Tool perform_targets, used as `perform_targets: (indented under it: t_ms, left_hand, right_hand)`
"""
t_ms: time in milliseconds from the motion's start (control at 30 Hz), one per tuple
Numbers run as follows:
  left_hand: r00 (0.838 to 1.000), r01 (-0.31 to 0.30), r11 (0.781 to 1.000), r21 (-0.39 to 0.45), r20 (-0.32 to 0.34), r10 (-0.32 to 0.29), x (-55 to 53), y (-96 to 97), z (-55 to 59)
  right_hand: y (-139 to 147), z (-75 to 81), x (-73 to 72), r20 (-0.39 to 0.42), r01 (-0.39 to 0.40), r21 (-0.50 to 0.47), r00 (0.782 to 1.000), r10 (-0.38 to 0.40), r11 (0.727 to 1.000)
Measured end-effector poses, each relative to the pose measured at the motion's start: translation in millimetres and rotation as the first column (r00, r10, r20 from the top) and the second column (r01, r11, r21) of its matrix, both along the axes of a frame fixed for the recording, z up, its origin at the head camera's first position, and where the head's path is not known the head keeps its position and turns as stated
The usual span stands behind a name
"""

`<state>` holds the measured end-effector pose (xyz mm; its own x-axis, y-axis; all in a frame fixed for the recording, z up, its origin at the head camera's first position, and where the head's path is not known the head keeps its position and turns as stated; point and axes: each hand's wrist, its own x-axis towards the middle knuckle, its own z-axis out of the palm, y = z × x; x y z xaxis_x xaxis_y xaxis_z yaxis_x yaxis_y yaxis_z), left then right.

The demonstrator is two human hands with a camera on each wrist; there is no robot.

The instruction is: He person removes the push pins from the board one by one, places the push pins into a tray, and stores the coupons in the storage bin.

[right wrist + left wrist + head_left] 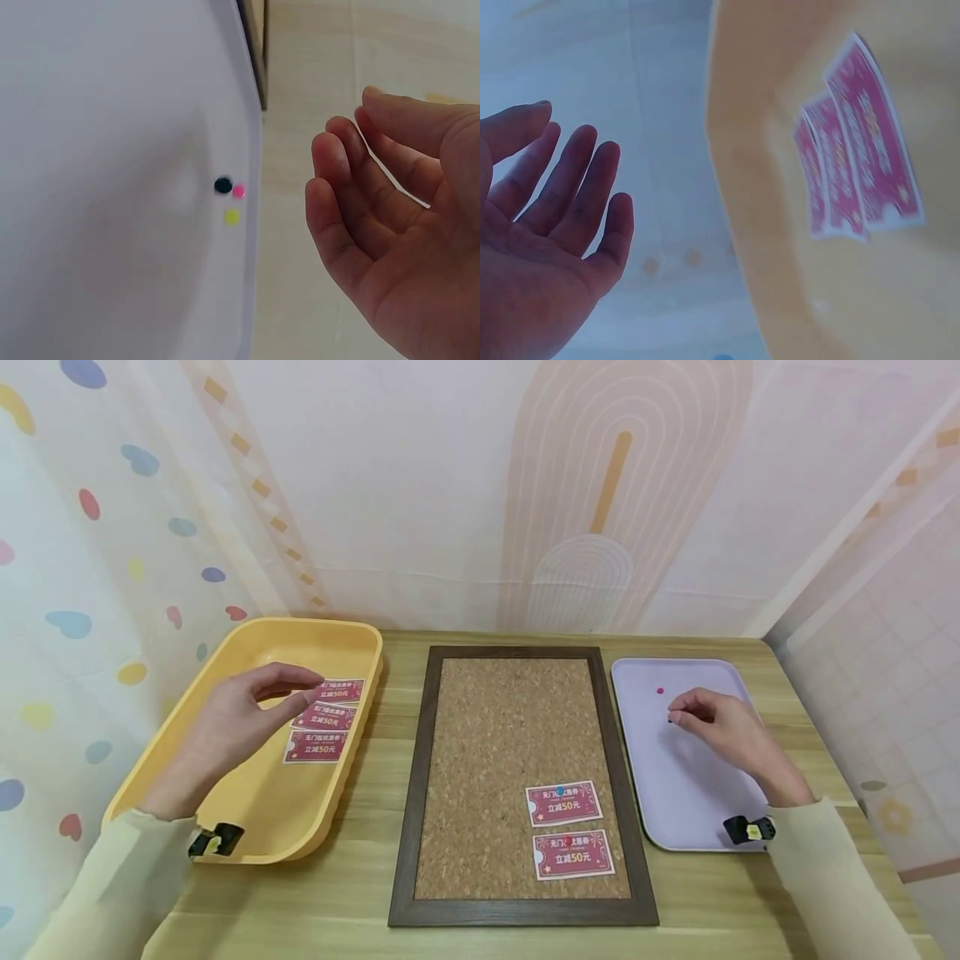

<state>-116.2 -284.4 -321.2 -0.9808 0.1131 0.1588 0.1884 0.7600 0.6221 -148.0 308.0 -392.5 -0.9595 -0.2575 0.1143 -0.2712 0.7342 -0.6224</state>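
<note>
My left hand (243, 718) hovers over the yellow bin (255, 810), fingers loosely bent and nothing in them. Three red-and-white coupons (315, 747) lie in a column along that bin's right side, partly overlapped by my fingertips in the head view. Over the lavender tray (682, 814), my right hand (723, 731) hangs with relaxed fingers; its palm looks bare in the right wrist view. Below it on the tray are a black pin (223, 185), a pink pin (238, 191) and a yellow pin (232, 217). My hand hides the yellow one in the head view.
Between bin and tray lies a cork board (510, 727) with a dark frame. Two coupons sit at its lower right, one with a blue pin (559, 791), the other with a red pin (567, 841). Patterned curtains (420, 510) stand behind the wooden table (315, 902).
</note>
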Motion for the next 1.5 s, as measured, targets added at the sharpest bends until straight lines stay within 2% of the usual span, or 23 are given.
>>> perform_targets:
  t_ms: [233,467,667,900,1067,1267,1367,1500]
  left_hand:
    - [0.991,0.076,0.994,0.074,-0.114,-0.067,13.0,33.3,0.4]
    - [0.984,0.137,0.980,0.144,-0.137,-0.117,23.1,64.9,-5.3]
    - [0.965,0.214,0.967,0.138,-0.184,-0.187,26.5,86.1,-17.6]
    - [0.953,0.291,0.949,0.123,-0.125,-0.276,27.9,112.8,-31.8]
    - [0.938,0.345,0.930,0.125,-0.072,-0.339,30.3,130.0,-42.8]
    - [0.908,0.413,0.901,0.131,0.015,-0.418,33.8,147.3,-54.1]
    - [0.887,0.445,0.883,0.149,0.059,-0.457,34.7,155.1,-58.1]
    - [0.851,0.493,0.850,0.186,0.102,-0.516,33.8,163.2,-62.8]
  right_hand:
    - [-18.1,4.0,9.3,-0.042,0.004,-0.060,0.999,-0.006,0.998]
    - [-35.2,-0.3,17.3,-0.078,-0.004,-0.108,0.997,-0.005,0.994]
    - [-49.5,-4.1,24.4,-0.098,-0.040,-0.120,0.995,0.028,0.992]
    - [-64.5,-6.6,31.0,-0.069,-0.092,-0.128,0.994,0.084,0.987]
    - [-72.5,-5.6,35.7,-0.047,-0.106,-0.131,0.994,0.101,0.986]
    - [-79.6,-6.3,38.2,-0.046,-0.153,-0.144,0.988,0.148,0.978]
    - [-82.6,-7.1,39.8,-0.031,-0.170,-0.154,0.985,0.167,0.973]
    - [-87.5,-8.0,41.0,-0.010,-0.205,-0.170,0.978,0.206,0.964]
